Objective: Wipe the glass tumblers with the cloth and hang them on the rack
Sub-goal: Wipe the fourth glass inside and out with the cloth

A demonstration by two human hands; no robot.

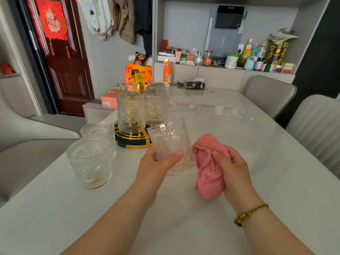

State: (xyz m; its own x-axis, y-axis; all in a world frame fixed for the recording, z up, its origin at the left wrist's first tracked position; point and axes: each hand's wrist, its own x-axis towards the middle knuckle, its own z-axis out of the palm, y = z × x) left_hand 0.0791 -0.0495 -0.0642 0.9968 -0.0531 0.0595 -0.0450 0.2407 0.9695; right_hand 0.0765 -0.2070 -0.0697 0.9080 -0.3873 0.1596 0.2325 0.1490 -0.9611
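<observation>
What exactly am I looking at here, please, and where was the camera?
There is no machine here, only a person's two bare hands. One wide-angle camera worn on the head films them, looking forward and down. The left hand grips a glass tumbler. The right hand holds a pink cloth bunched against the glass's side. Behind, on a pale table, stands a gold rack with hung tumblers upside down on it. Two upright tumblers stand left of the rack. Further back are a tissue pack and an orange bottle.

Two upright tumblers (92, 155) crowd the rack (133, 138)'s left side.
</observation>
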